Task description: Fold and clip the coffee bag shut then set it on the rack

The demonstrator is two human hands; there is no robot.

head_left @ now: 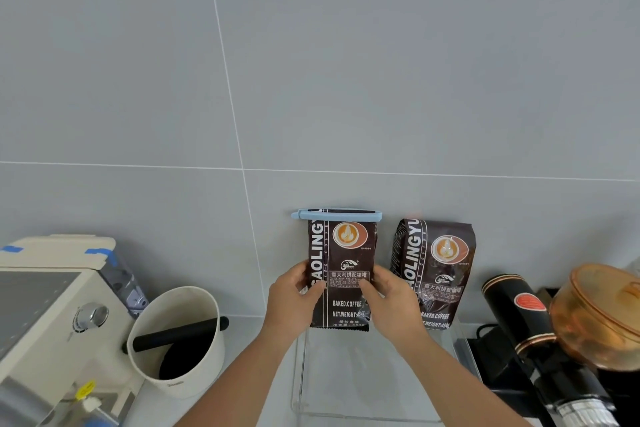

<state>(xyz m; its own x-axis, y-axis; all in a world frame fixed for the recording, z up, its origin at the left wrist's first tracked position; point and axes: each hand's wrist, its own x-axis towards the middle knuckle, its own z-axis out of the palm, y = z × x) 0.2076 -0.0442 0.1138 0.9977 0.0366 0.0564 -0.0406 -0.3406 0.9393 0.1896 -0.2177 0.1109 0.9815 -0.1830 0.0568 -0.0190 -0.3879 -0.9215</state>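
Observation:
A dark brown coffee bag [341, 253] stands upright against the grey wall, its folded top held by a light blue clip [336, 214]. My left hand [294, 298] grips its left edge and my right hand [388, 302] grips its right edge, thumbs on the front. The bag's bottom sits at the back of a clear acrylic rack [304, 392]; whether it rests on the rack or hovers just above it, I cannot tell.
A second, unclipped coffee bag [436, 270] stands on the rack to the right. A white knock box [180, 340] with a black bar and a cream espresso machine [52, 305] are on the left. A black grinder [519, 315] with an amber hopper [599, 315] is at the right.

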